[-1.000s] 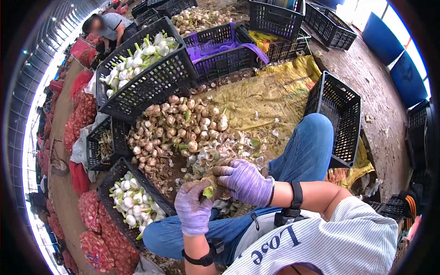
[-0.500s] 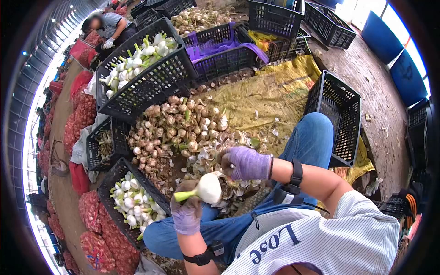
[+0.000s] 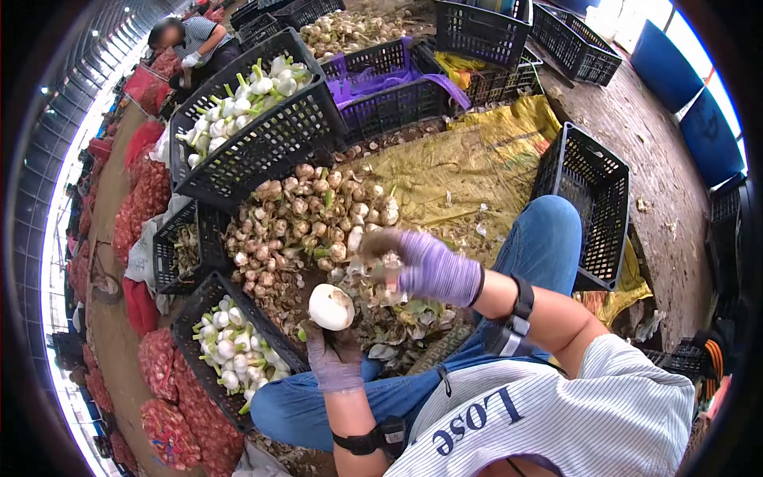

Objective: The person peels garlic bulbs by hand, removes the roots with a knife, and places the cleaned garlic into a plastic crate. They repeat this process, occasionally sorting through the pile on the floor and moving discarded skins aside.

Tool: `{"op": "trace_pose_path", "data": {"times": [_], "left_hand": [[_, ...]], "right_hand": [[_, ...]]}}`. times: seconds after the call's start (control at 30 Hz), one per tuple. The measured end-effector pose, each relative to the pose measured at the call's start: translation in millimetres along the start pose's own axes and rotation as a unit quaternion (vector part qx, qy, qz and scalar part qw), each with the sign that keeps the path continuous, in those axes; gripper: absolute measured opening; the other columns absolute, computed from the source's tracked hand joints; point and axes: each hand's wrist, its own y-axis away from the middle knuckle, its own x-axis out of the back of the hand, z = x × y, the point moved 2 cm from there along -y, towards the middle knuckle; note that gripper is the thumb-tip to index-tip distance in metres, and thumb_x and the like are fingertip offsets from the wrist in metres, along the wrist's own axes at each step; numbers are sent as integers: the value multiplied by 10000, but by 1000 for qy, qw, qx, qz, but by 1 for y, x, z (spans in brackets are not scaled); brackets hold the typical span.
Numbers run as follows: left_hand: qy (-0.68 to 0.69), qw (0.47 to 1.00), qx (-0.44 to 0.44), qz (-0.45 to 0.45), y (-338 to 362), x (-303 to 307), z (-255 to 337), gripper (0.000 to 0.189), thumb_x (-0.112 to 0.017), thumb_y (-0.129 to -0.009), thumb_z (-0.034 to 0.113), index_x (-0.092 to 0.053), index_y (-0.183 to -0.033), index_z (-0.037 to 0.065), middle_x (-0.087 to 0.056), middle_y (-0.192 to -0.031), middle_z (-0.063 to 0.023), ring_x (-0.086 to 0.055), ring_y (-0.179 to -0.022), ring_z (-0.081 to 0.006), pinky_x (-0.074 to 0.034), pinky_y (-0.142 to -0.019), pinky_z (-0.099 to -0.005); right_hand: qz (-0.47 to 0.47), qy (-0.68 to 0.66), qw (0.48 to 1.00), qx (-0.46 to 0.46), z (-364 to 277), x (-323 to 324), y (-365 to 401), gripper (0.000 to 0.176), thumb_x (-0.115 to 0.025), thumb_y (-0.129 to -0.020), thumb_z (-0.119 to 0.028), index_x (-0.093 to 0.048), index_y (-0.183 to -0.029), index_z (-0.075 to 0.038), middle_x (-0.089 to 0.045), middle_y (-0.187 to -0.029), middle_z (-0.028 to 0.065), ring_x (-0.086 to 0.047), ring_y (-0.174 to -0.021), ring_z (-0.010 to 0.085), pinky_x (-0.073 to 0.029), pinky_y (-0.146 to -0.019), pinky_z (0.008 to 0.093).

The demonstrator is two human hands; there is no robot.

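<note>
My left hand (image 3: 334, 358), in a dirty purple-white glove, grips a peeled white garlic bulb (image 3: 330, 308). The bulb's root end faces up and right, and a bit of green stem shows by the fingers. My right hand (image 3: 433, 266), in a purple glove with a dark soiled fingertip area, is slightly blurred to the upper right of the bulb, apart from it. Its fingers stretch left, spread from the thumb. Beyond lies a heap of unpeeled garlic (image 3: 294, 219). Loose garlic skins (image 3: 413, 318) litter the ground below my hands.
Black crates of white garlic stand at left (image 3: 298, 368) and upper left (image 3: 254, 151). Another black crate (image 3: 592, 215) is right of my knee. A yellow sheet (image 3: 453, 167) covers the ground ahead. Red mesh sacks (image 3: 191, 405) line the left, and a person (image 3: 199, 44) sits at upper left.
My left hand has turned the bulb, so its root end shows and the stem points down. My right hand has swung slightly up and its fingers have stretched out.
</note>
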Motion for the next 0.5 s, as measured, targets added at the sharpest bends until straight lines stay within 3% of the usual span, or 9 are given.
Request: {"op": "trace_pose_path", "data": {"times": [0.03, 0.13, 0.2, 0.23, 0.3, 0.37, 0.4, 0.43, 0.5], "left_hand": [[-7, 1000, -4, -20, -1, 1, 0, 579, -638, -770, 293, -419, -1196, -32, -514, -1166, -167, -546, -1021, -278, -555, -759, -342], [-78, 997, -18, -18, -2, 4, -3, 634, -644, -754, 350, -402, -1221, -3, -511, -1173, -147, -524, -1047, -280, -500, -833, -407], [-165, 985, -37, 15, -1, 11, -4, 684, -682, -712, 384, -412, -1220, 14, -507, -1176, -137, -504, -1064, -273, -416, -912, -451], [-182, 980, -73, 11, 2, 4, -3, 585, -700, -717, 297, -468, -1166, 2, -539, -1123, -126, -526, -1029, -264, -449, -882, -410], [-242, 952, -160, 95, -1, 18, 15, 444, -721, -700, 202, -545, -1062, 13, -583, -1015, -92, -561, -941, -227, -494, -807, -351], [-246, 928, -241, 145, -4, 1, 44, 342, -747, -651, 102, -586, -947, 42, -600, -907, -49, -566, -812, -161, -512, -608, -292], [-266, 917, -256, 151, -5, 8, 70, 360, -752, -639, 103, -584, -953, 49, -599, -921, -47, -565, -822, -170, -494, -617, -264], [-229, 900, -323, 182, -11, 21, 96, 330, -732, -668, 94, -579, -956, 47, -601, -890, -44, -561, -793, -175, -479, -682, -241], [-198, 863, -375, 276, -11, 29, 149, 224, -609, -754, 19, -569, -974, 9, -592, -879, -73, -553, -811, -166, -457, -757, -256]], "right_hand": [[-22, 82, 994, 63, 1, -6, 6, 739, -730, -674, -393, -421, -1223, -7, -556, -1085, 132, -524, -1034, 178, -404, -906, 291], [-32, 98, 992, 74, 8, -18, 15, 750, -721, -682, -405, -408, -1233, -4, -548, -1106, 148, -527, -1017, 191, -412, -890, 288], [-16, 80, 992, 92, 0, -23, 20, 751, -704, -687, -438, -414, -1224, 1, -540, -1121, 161, -523, -1044, 205, -422, -885, 310], [-20, -15, 993, 116, 10, -30, 19, 682, -694, -705, -407, -444, -1191, 2, -553, -1099, 170, -544, -1013, 215, -444, -846, 325], [-71, 95, 993, 23, 34, -34, 16, 501, -661, -699, -285, -515, -1087, -3, -595, -957, 196, -574, -912, 330, -455, -794, 379], [-73, 49, 996, 4, 38, -30, 21, 377, -640, -715, -224, -554, -1010, -6, -606, -920, 194, -585, -873, 328, -466, -749, 375], [-104, 144, 984, -10, 57, -27, 21, 416, -631, -719, -260, -552, -1047, -16, -609, -948, 170, -582, -899, 311, -457, -772, 368], [-106, 141, 984, -12, 60, -26, 19, 416, -631, -719, -260, -552, -1047, -16, -609, -948, 170, -582, -899, 311, -457, -772, 368], [-147, 197, 960, -135, 73, -20, 22, 409, -613, -728, -275, -557, -1042, -18, -606, -934, 177, -571, -879, 341, -453, -745, 382]]}}
